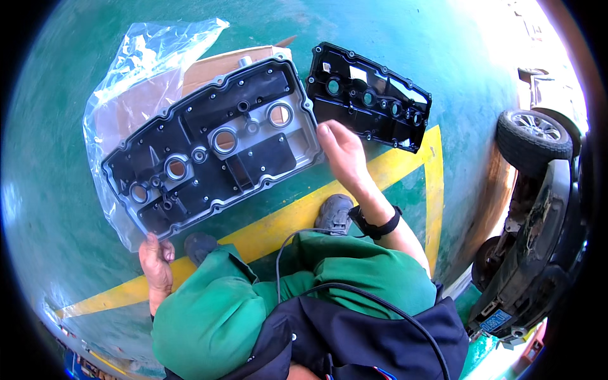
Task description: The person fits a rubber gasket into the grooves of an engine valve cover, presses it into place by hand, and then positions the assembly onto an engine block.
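An engine valve cover point(209, 117), silver with black plates screwed on and several round holes, is held tilted in front of me, its inner side showing. My left hand point(156, 263) grips its near left corner, thumb on the rim and fingers curled below. At the right end, my right hand point(345, 152) has its thumb on the rim, with most of its fingers hidden. A second valve cover point(382, 119), glossy black with a row of holes, lies on the floor just beyond my right hand.
A clear plastic bag point(142, 60) and a piece of cardboard point(225, 64) lie behind the silver cover. Yellow lines point(386, 170) cross the green floor point(253, 25) by my shoes. A dark vehicle point(538, 234) with a wheel point(532, 136) stands at right. A black cable point(380, 307) runs over my lap.
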Available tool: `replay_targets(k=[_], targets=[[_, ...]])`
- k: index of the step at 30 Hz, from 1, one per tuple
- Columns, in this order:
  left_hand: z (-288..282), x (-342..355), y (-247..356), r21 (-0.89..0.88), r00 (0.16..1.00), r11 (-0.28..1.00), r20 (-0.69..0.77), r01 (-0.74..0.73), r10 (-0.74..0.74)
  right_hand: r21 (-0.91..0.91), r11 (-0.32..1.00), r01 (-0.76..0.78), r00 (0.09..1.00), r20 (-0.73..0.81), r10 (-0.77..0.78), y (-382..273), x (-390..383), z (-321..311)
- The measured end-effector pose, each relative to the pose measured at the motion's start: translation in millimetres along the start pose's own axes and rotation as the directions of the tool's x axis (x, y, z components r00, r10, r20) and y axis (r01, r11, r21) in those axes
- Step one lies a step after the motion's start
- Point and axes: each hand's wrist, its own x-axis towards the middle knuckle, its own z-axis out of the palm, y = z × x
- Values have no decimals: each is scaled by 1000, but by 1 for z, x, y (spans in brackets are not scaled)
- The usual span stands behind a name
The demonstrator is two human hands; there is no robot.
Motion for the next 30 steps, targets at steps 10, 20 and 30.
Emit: replay_targets(k=[10,20,30], targets=[[-11,4,-8,54,1000,999,-12,-2,3,88,996,-4,995,100,-5,4,13,3],[-8,10,13,149,997,987,56,-60,52,76,995,70,989,124,-79,-16,47,5],[-15,7,12,286,996,956,76,-65,45,50,998,31,990,133,-37,-21,51,10]])
